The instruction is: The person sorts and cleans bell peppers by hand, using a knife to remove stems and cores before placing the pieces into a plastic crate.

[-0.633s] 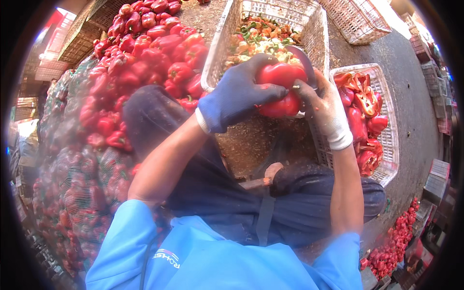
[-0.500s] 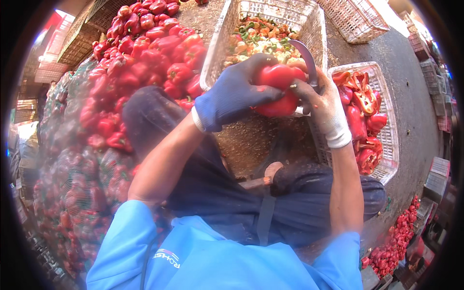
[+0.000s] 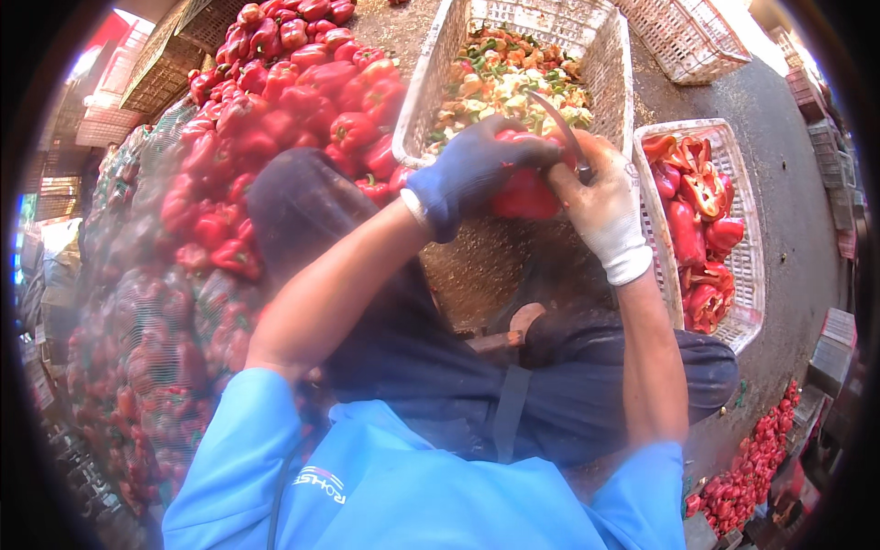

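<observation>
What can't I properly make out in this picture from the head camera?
Head view:
Most of the handle of the curved knife: inside the right hand.
Left side of the red pepper: behind the left hand.
Bagged peppers: blurred by haze and netting.
Upper-right crate: cut off by the top edge.

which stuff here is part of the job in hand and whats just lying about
Seemingly part of the job:
red pepper, in the left hand
curved knife, in the right hand
crate of pepper scraps
crate of cut peppers
loose pepper heap

Probably just lying about:
net sacks, left
crate at upper right
far pepper pile, lower right
</observation>
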Demonstrator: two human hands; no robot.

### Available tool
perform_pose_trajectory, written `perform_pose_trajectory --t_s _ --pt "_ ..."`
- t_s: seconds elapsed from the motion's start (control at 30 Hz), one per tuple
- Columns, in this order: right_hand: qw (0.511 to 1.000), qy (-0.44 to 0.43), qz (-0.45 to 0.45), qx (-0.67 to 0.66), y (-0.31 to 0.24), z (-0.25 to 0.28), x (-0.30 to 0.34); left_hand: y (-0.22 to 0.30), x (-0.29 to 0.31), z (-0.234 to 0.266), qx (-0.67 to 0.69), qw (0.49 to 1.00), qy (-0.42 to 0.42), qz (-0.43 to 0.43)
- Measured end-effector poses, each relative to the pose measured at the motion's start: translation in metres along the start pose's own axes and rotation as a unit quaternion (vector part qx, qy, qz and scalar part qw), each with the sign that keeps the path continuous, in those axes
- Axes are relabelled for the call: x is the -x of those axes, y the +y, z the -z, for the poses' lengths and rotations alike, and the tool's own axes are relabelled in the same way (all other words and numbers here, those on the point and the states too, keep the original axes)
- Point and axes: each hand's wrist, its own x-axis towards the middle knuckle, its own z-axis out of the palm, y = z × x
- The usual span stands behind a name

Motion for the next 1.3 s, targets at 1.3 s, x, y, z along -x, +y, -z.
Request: perform_pose_trajectory --t_s 1.3 --pt "0.915 0.005 -0.216 -0.341 0.044 -0.027 0.013 0.013 0.013 -0.026 -0.043 0.964 0.109 -0.239"
